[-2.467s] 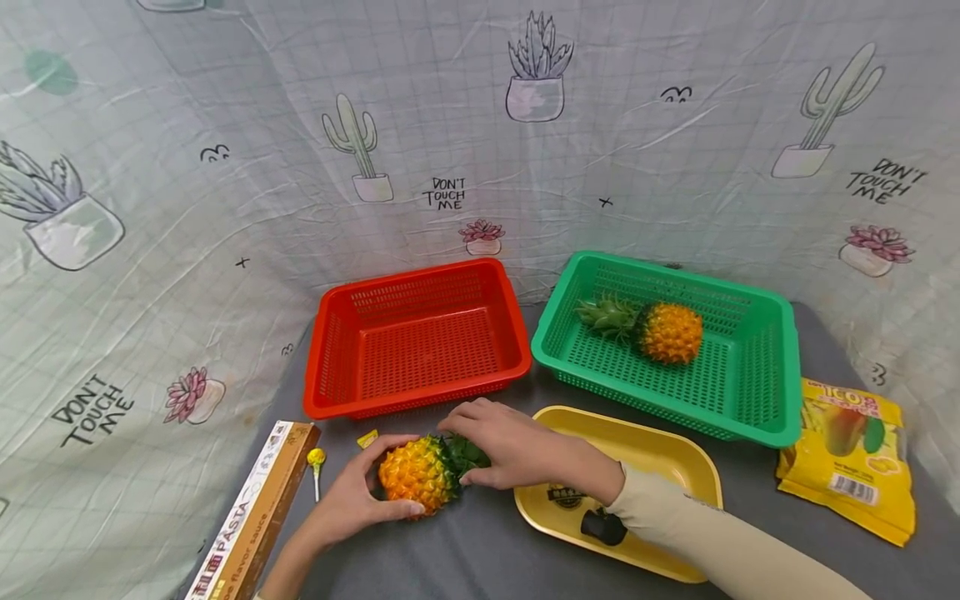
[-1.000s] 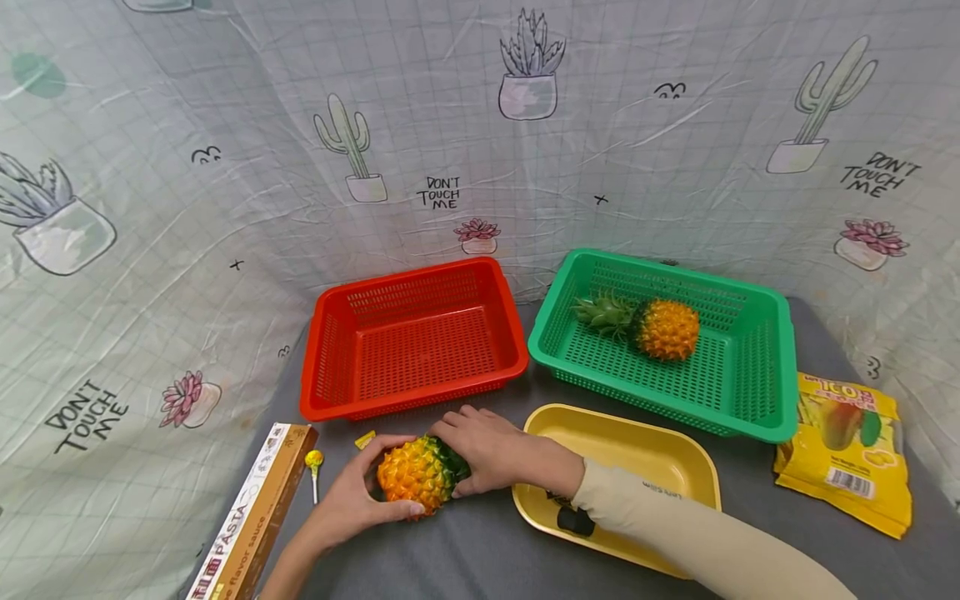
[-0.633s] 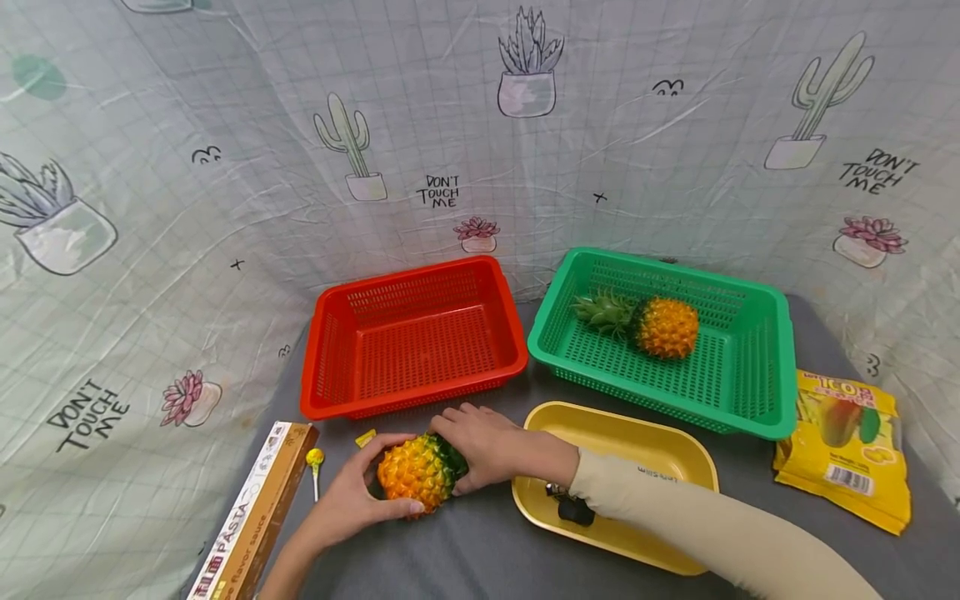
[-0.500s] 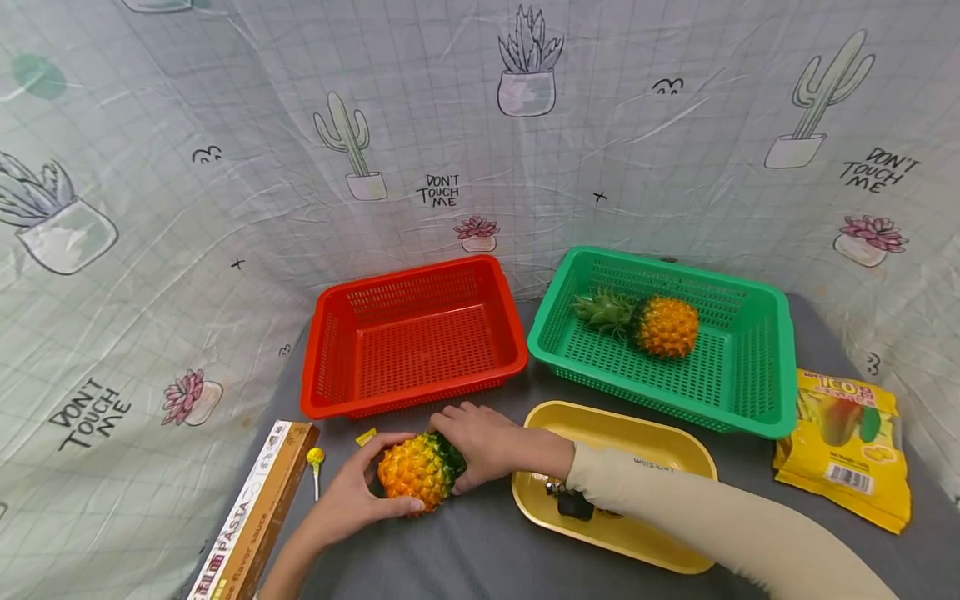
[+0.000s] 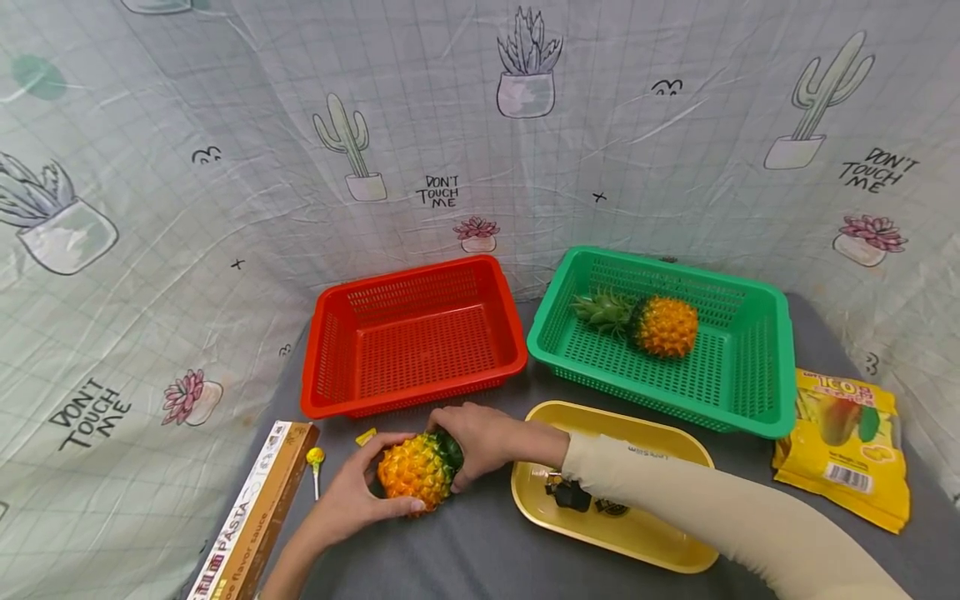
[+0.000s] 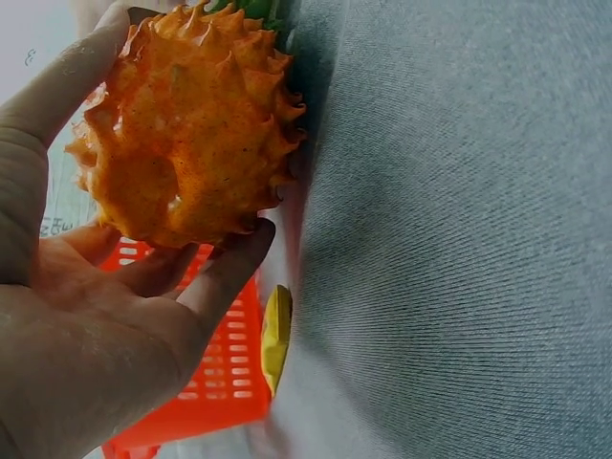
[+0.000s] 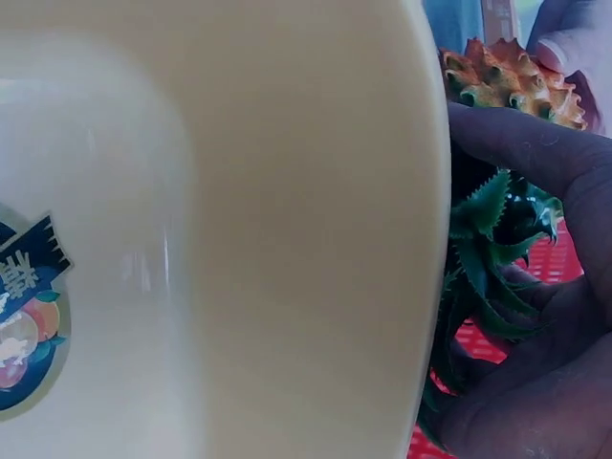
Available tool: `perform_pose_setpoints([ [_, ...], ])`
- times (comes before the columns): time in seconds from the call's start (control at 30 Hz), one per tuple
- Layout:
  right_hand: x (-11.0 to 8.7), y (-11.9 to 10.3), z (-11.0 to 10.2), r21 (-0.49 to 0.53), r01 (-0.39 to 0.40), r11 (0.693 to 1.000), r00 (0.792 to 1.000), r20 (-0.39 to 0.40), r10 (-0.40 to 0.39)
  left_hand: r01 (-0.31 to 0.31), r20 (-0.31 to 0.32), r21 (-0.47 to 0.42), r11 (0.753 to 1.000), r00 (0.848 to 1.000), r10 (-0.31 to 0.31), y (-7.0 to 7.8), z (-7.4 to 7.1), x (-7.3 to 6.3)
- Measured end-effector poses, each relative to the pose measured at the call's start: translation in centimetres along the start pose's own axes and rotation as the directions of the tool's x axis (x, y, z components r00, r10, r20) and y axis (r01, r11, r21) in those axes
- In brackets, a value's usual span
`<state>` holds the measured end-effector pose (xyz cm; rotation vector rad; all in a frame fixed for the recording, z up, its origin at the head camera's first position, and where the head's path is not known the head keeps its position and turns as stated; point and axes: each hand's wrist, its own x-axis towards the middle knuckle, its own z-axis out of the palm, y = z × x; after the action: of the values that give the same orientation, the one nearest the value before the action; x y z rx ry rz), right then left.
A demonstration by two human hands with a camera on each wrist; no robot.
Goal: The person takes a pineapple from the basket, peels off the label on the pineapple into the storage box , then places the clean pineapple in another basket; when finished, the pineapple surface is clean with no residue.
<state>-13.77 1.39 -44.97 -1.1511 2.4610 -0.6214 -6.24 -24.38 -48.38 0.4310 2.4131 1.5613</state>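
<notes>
An orange-yellow pineapple lies on the grey cloth in front of the red basket, its leafy end towards the right. My left hand holds the body, thumb on the near side and fingers on the far side; the left wrist view shows its spiky rounded base. My right hand grips the other end around the green crown, which it mostly hides in the head view. Several toothed leaves show between thumb and fingers in the right wrist view. A second pineapple lies on its side in the green basket.
The red basket and green basket stand at the back. Under my right forearm is a yellow tray with dark printed marks. A pasta box, lollipop and small yellow piece lie left; a yellow snack bag lies right.
My right hand has moved left along the crown, closer to the pineapple's body, and its fingers have curled in more. My left hand and the pineapple have hardly moved.
</notes>
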Motion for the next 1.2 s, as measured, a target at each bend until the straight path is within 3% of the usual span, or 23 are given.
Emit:
perform_pose_setpoints([
  [0.33, -0.3, -0.1, 0.5, -0.008, 0.005, 1.0, 1.0, -0.004, -0.005, 0.053, -0.008, 0.005, 0.999, 0.999, -0.053, 0.9, -1.8, -0.9],
  [0.6, -0.6, 0.1, 0.7, -0.058, 0.003, 0.998, 1.0, -0.001, -0.003, 0.072, -0.129, 0.149, 0.986, 0.99, -0.053, 2.8, -3.3, -1.4],
  [0.73, -0.5, 0.1, 0.7, -0.064, 0.014, 0.998, 1.0, 0.0, -0.014, 0.008, -0.2, 0.157, 0.988, 0.98, 0.024, 4.1, -4.2, -1.3],
  [0.77, -0.5, 0.1, 0.7, -0.065, 0.016, 0.998, 1.0, 0.0, -0.016, -0.016, -0.235, 0.157, 0.987, 0.971, 0.053, 4.4, -4.4, -1.3],
  [0.83, -0.4, 0.1, 0.8, -0.064, 0.018, 0.998, 1.0, 0.0, -0.018, -0.042, -0.344, 0.19, 0.981, 0.933, 0.107, 4.8, -4.9, -1.0],
  [0.87, -0.4, 0.1, 0.7, -0.064, 0.019, 0.998, 1.0, 0.0, -0.019, -0.049, -0.409, 0.218, 0.975, 0.902, 0.137, 4.9, -5.2, -0.7],
  [0.97, -0.3, 0.2, 0.7, -0.063, 0.021, 0.998, 1.0, -0.003, -0.022, -0.004, -0.591, 0.313, 0.95, 0.782, 0.198, 4.9, -6.2, 0.2],
  [1.0, -0.2, 0.3, 0.7, -0.063, 0.023, 0.998, 1.0, -0.005, -0.023, 0.027, -0.63, 0.338, 0.941, 0.749, 0.205, 4.8, -6.7, 0.6],
  [1.03, -0.2, 0.3, 0.7, -0.064, 0.025, 0.998, 1.0, -0.007, -0.025, 0.053, -0.652, 0.357, 0.933, 0.729, 0.208, 4.5, -7.1, 1.0],
  [1.07, -0.2, 0.3, 0.7, -0.063, 0.026, 0.998, 1.0, -0.007, -0.026, 0.078, -0.659, 0.363, 0.929, 0.726, 0.197, 4.2, -7.6, 1.3],
  [1.1, -0.2, 0.3, 0.8, -0.062, 0.026, 0.998, 1.0, -0.008, -0.026, 0.106, -0.655, 0.357, 0.928, 0.737, 0.167, 4.0, -8.1, 1.6],
  [1.2, -0.2, 0.3, 0.9, -0.065, 0.023, 0.998, 1.0, -0.014, -0.024, 0.178, -0.599, 0.237, 0.955, 0.801, -0.001, 3.0, -9.5, 2.5],
])
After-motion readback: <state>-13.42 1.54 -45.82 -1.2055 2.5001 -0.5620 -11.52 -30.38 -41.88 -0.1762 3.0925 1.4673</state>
